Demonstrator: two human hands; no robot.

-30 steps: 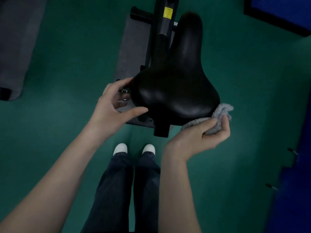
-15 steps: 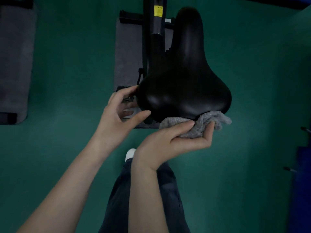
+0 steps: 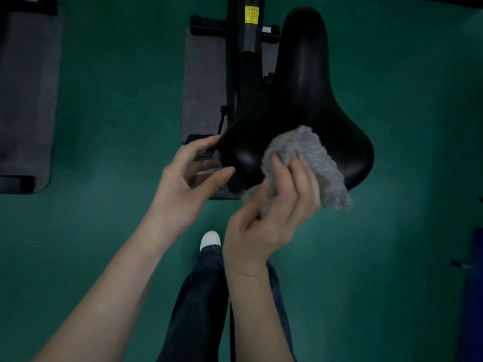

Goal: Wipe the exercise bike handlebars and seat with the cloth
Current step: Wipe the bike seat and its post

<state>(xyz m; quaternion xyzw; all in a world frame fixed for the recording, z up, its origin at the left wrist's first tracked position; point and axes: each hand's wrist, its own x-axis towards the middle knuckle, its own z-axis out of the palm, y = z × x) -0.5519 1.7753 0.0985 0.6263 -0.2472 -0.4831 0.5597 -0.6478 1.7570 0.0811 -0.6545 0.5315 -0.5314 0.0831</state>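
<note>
The black bike seat (image 3: 300, 100) fills the upper middle of the head view, its narrow nose pointing away from me. My right hand (image 3: 271, 212) grips a grey fluffy cloth (image 3: 308, 163) and holds it on the seat's wide rear top, near the back edge. At the seat's left rear rim, my left hand (image 3: 190, 178) has its fingers loosely curved, with the fingertips touching the edge. The handlebars are out of view.
The black bike frame (image 3: 245, 61) with a yellow label runs forward beside the seat, over a grey mat (image 3: 203, 87) on the green floor. Another grey mat (image 3: 28, 95) lies far left. My legs and one white shoe (image 3: 210, 240) are below.
My right hand has brought the cloth from under the seat's rear right edge, along the back rim, up onto the seat's rear top. My left hand has stayed at the left rim.
</note>
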